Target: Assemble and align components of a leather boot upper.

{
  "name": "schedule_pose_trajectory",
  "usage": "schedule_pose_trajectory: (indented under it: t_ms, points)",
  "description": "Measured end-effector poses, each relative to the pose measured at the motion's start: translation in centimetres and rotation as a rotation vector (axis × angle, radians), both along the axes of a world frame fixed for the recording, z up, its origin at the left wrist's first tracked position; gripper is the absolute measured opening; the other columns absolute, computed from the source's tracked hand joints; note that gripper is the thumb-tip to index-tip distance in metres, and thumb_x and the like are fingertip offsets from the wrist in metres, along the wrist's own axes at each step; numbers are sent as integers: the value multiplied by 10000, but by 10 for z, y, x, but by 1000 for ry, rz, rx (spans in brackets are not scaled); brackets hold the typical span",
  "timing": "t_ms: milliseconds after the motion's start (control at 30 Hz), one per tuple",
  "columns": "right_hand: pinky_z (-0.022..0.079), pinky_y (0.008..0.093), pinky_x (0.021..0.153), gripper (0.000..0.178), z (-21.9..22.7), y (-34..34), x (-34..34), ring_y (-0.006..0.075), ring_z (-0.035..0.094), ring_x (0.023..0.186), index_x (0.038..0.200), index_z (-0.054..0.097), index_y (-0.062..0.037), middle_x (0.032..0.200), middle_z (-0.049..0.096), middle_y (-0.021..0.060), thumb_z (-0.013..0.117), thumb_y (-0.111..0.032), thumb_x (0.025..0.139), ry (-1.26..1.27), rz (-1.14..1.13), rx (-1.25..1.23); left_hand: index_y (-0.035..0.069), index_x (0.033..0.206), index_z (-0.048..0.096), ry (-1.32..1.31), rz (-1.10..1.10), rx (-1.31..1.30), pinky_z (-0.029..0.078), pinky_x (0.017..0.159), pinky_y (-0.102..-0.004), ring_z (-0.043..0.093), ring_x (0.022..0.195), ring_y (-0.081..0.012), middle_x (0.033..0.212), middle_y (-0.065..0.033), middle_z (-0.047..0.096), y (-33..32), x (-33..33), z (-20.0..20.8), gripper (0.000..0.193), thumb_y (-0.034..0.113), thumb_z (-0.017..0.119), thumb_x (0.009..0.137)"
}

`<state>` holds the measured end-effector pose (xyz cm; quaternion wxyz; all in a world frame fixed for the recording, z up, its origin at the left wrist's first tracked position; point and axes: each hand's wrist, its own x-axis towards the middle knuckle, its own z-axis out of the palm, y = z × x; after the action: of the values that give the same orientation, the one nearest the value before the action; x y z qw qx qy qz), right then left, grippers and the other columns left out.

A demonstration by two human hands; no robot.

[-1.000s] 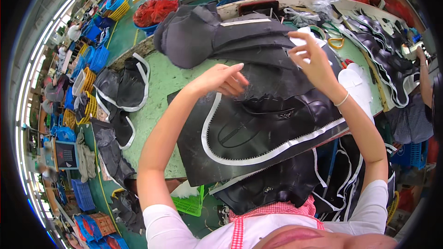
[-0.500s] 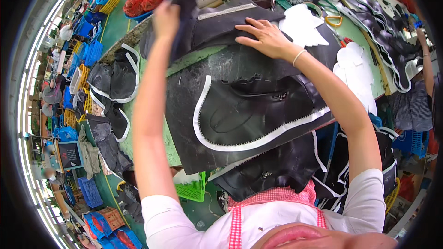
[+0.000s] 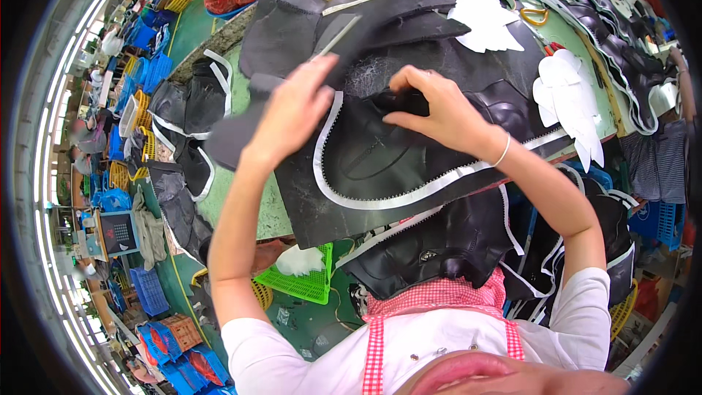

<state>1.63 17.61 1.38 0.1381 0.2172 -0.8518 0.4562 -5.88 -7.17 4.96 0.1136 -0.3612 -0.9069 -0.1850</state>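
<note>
A dark grey, limp sheet piece [image 3: 238, 135] with a pale strip is gripped in my left hand [image 3: 292, 113], partly smeared by motion over the table's left side. My right hand [image 3: 450, 113] curls at the upper edge of a black leather-like piece [image 3: 380, 161], thumb below and fingers above, with a dark fold between them. That piece has a white, zigzag-edged border and lies on a black board [image 3: 314, 227]. Beyond my hands, more dark grey sheet pieces [image 3: 281, 36] are layered, one with a pale strip along it.
White cut-outs [image 3: 486, 22] lie at the back right, near yellow-handled scissors [image 3: 536, 16]. More white-edged black pieces sit left [image 3: 194, 106], far right [image 3: 607, 29] and across my lap [image 3: 439, 245]. A green basket [image 3: 314, 285] stands below the table edge.
My left hand has come nearer from the far left, bringing a dark sheet piece. My right hand has left the grey pieces and moved nearer, onto the black leather-like piece's upper edge.
</note>
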Motion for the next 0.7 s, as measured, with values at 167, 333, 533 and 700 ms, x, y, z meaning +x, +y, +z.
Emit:
schedule_pose_trajectory:
  t_ms: [167,333,533,700]
  points:
    - [508,338,716,214,4,4,28,259,627,790,848,631,-41,846,626,80,797,-52,713,301,-48,-189,16,997,675,-269,-283,318,498,882,-401,655,954,-305,976,-117,691,28,56,-8,209,127,725,827]
    - [489,311,608,244,24,2,56,203,598,701,837,661,-73,789,618,41,833,-50,665,538,-100,-184,9,922,668,-166,-411,494,522,613,-321,660,696,-259,838,-112,685,42,81,-1,173,22,741,766]
    - [443,264,565,392,32,7,65,166,564,638,1016,701,-39,812,657,36,856,-30,656,574,23,-125,27,911,657,-98,-455,512,501,536,-313,640,636,-236,791,-91,667,45,92,6,207,15,748,726]
    - [431,256,561,357,35,8,69,154,554,637,980,706,-27,811,654,40,852,-14,654,405,32,-209,27,917,661,-83,-470,481,499,534,-315,640,635,-238,785,-91,664,46,93,9,214,24,755,724]
